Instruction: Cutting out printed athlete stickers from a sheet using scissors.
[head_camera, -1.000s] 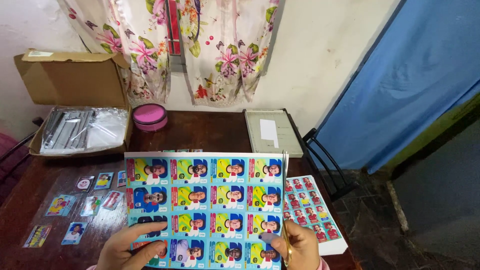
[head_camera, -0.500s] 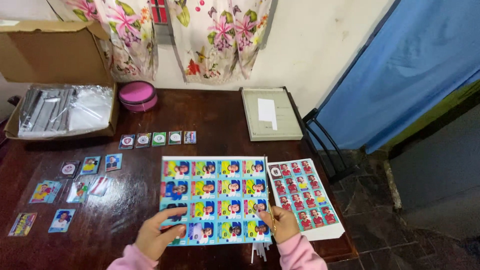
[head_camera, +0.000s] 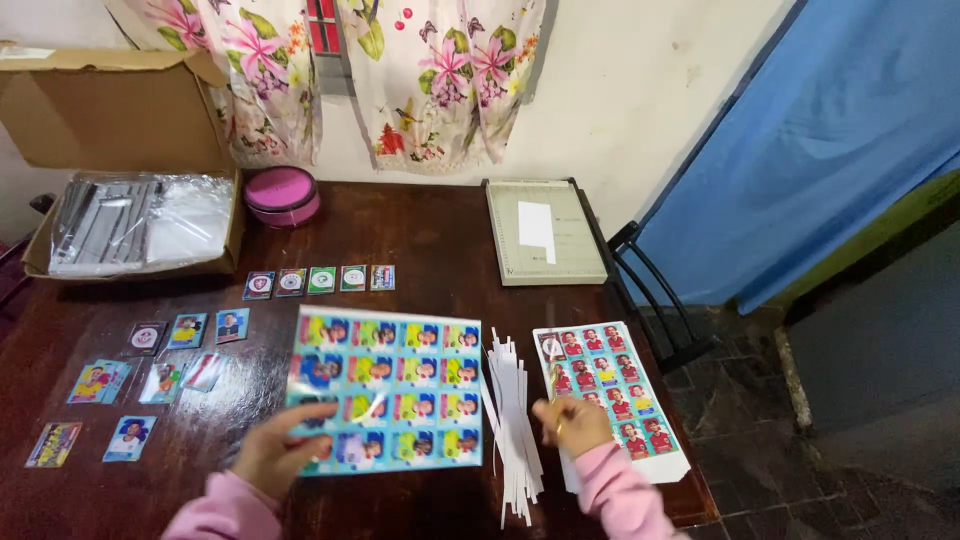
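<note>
A glossy sheet of uncut picture stickers with blue and green backgrounds (head_camera: 395, 385) lies tilted just above the dark wooden table (head_camera: 440, 260). My left hand (head_camera: 275, 450) grips its lower left corner. My right hand (head_camera: 572, 425) is off the sheet, fingers curled, over a pile of thin white paper strips (head_camera: 512, 425) and the lower edge of a second sheet with red stickers (head_camera: 610, 385). Whether it pinches a strip I cannot tell. Both sleeves are pink.
Cut stickers lie in a row (head_camera: 320, 280) and scattered at the left (head_camera: 150, 370). An open cardboard box with plastic-wrapped packs (head_camera: 130, 215), a pink round tin (head_camera: 282, 193) and a paper trimmer (head_camera: 543, 232) stand at the back. A black chair (head_camera: 650, 290) is beyond the right table edge.
The sticker sheet has come down from in front of me toward the table. My right hand has let go of it and moved right, uncovering the white strips.
</note>
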